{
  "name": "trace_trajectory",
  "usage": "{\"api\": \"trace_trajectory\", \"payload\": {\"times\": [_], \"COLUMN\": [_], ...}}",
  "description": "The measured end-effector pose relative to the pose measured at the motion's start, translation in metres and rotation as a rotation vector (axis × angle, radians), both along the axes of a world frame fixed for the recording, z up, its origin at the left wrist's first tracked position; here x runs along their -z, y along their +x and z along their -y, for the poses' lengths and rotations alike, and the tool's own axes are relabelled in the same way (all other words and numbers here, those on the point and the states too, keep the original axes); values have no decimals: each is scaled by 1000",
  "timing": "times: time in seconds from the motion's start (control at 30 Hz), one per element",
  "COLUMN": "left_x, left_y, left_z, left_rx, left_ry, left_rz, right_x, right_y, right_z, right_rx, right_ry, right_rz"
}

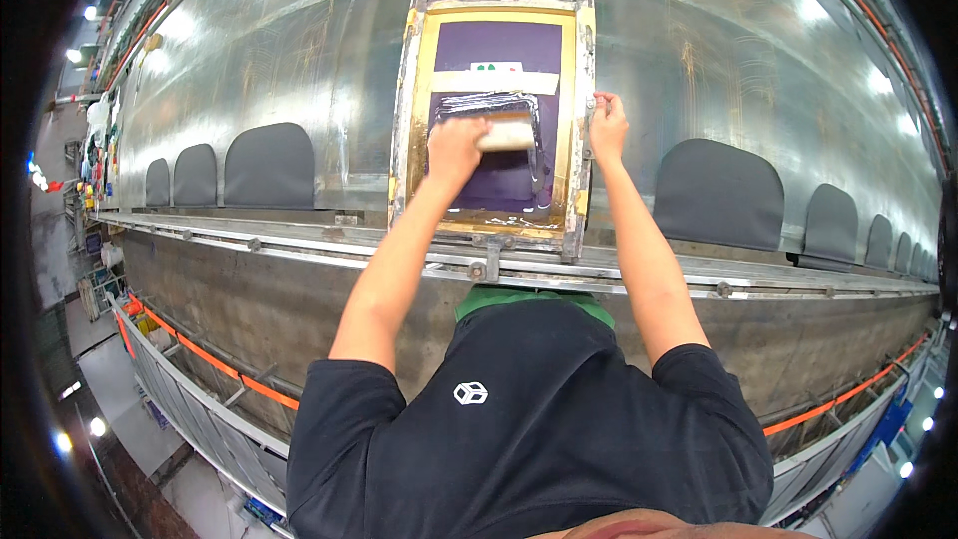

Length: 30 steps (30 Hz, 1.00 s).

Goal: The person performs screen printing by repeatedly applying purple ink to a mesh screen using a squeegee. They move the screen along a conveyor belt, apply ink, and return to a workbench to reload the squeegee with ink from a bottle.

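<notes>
A screen printing frame (585,60) with yellowish inner edges lies on the long metal table in front of me. Its mesh (484,48) shows dark purple, and glossy dark ink (469,102) is smeared across the middle. My left hand (457,148) is closed round the left end of a squeegee (511,133) with a pale, wooden-looking handle, slightly blurred, over the inked area. My right hand (608,127) grips the right edge of the frame with bent fingers. A pale strip of tape (544,83) crosses the mesh above the ink.
Dark grey fabric pieces with rounded tops lie along the table (349,130), some to the left (269,168) and several to the right (718,190). A metal rail (379,252) with clamps runs along the near edge. Orange-edged railings (215,359) stand below.
</notes>
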<state>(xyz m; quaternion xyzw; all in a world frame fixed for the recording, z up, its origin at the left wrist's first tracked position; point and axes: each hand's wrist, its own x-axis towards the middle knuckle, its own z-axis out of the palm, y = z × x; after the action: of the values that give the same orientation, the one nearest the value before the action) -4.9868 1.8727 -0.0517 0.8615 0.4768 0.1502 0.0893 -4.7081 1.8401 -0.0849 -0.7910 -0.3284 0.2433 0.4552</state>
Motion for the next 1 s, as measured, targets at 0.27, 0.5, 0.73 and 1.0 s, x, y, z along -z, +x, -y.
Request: {"api": "trace_trajectory", "payload": {"times": [0.27, 0.5, 0.73, 1.0], "left_x": [-19, -10, 13, -15], "left_y": [-15, 6, -27, -114], "left_z": [28, -32, 98, 107], "left_rx": [-9, -51, 70, 50], "left_ry": [-184, -97, 3, -34], "left_rz": [25, -50, 18, 181], "right_x": [14, 17, 17, -46], "right_y": [8, 5, 13, -60], "right_z": [-9, -7, -10, -56], "right_rx": [12, -6, -32, -6], "right_ry": [50, 109, 8, 84], "right_rz": [0, 38, 25, 154]}}
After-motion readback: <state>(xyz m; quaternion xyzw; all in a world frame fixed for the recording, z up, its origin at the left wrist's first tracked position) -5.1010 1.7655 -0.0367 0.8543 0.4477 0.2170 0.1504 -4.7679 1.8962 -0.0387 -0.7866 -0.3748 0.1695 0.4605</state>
